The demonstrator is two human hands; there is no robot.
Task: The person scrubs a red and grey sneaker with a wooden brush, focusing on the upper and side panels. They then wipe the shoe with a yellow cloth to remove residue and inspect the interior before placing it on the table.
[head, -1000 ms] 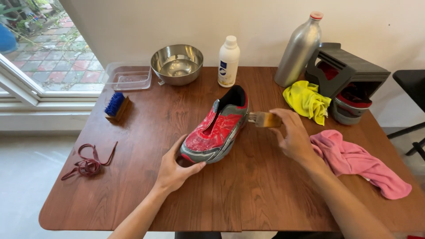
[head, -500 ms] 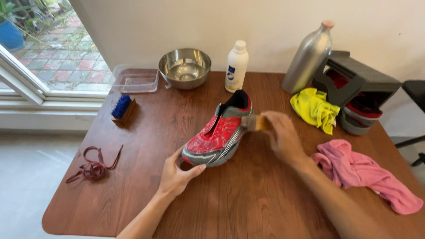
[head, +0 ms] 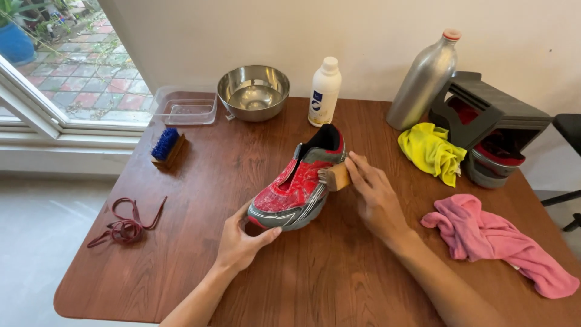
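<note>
Looking down from the head camera, a person is steadying a red and grey running shoe at the middle of a wooden table. The left hand is gripping its near toe. The right hand is closed around a small wooden brush, pressing it against the shoe's right side. A pink cloth is lying to the right.

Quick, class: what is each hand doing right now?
Left hand: grip closed on the toe of the red shoe.
Right hand: grip closed on a small wooden brush against the shoe's side.
</note>
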